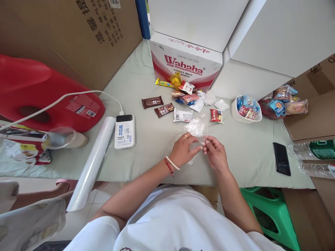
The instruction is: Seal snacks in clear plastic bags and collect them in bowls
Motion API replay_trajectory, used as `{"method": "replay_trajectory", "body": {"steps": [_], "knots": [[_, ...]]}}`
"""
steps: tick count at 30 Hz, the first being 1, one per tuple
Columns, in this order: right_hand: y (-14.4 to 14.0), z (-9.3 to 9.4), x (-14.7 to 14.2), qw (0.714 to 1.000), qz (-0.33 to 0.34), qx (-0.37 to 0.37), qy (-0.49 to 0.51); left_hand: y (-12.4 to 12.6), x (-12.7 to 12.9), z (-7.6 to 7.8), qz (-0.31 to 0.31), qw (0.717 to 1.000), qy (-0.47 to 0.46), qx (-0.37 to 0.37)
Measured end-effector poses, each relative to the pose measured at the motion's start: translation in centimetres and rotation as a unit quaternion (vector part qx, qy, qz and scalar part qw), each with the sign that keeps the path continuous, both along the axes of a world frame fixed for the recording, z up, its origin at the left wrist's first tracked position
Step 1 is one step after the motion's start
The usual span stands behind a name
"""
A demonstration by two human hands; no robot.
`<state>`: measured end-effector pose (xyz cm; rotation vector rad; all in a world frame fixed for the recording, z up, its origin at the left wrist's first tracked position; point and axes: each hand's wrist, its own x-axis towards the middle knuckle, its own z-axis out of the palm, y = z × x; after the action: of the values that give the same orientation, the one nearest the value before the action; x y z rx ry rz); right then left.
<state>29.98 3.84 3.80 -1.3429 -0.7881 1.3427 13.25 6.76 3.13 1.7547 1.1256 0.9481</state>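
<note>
Both hands at work on plastic film: your right hand (216,152) pinches an edge of the thin, clear, crumpled plastic film (196,127) between thumb and fingertips, while your left hand (182,150) curls over it; whether the left fingers grip is hidden. The film lies on the pale green cloth-covered table (154,139), just in front of your body, probably so that both hands can meet over it. Beyond it, small, glossy wrapped packets (189,99) in mixed colours lie loosely clustered, seemingly for easy reach, before the red-and-white cardboard water box (180,64), which may serve as a backstop. To your right, the white, rounded bowl (242,118) keeps further packets together. To your left, the long, translucent plastic roll (91,164) overhangs the table edge, presumably set aside to leave your hands room
</note>
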Motion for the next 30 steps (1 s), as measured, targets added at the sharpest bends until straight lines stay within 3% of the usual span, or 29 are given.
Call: {"method": "replay_trajectory", "body": {"steps": [7, 14, 18, 22, 25, 27, 30], "knots": [[0.1, 0.0, 0.2, 1.0, -0.002, 0.02, -0.02, 0.2, 0.3, -1.2, -0.016, 0.997, -0.046, -0.059], [-1.0, -0.4, -0.3, 0.997, 0.035, -0.031, -0.057, -0.4, 0.0, -1.6, 0.045, 0.992, -0.054, -0.103], [-1.2, -1.1, -0.2, 0.998, 0.02, -0.043, -0.045, -0.7, -0.5, -1.4, 0.062, 0.976, -0.127, -0.163], [-1.3, -1.2, 1.1, 0.999, -0.003, -0.037, -0.03, -1.3, -3.3, -0.9, 0.076, 0.919, -0.275, -0.271], [-1.5, -1.1, 2.4, 0.999, -0.008, -0.042, -0.032, -1.9, -6.3, -0.7, 0.123, 0.87, -0.328, -0.347], [-1.7, -1.1, 3.1, 0.998, -0.006, -0.05, -0.038, -2.4, -8.3, -0.6, 0.147, 0.857, -0.323, -0.374], [-2.0, -1.2, 4.0, 0.997, 0.009, -0.061, -0.049, -3.2, -10.5, -0.5, 0.158, 0.859, -0.29, -0.391]]}}
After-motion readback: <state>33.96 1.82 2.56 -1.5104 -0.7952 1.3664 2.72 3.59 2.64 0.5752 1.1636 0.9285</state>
